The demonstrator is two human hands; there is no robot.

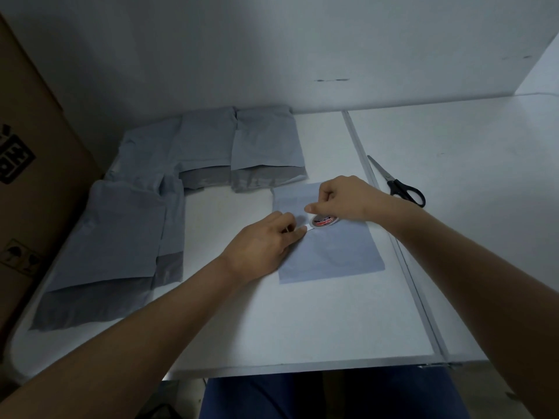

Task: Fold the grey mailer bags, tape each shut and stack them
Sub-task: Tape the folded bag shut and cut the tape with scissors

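A folded grey mailer bag (335, 252) lies flat on the white table (302, 322) in front of me. Over its upper half my right hand (341, 201) grips a small roll of tape (323, 221) with a red and white label. My left hand (266, 243) rests on the bag's left edge and pinches the free end of the tape just left of the roll. Several unfolded grey mailer bags (115, 237) lie spread along the table's left side, and more grey bags (266, 146) lie at the back.
Black-handled scissors (399, 184) lie on the table to the right of my right hand, beyond a metal seam (378, 201). A brown cardboard box (36, 164) stands at the far left. A white wall rises behind the table.
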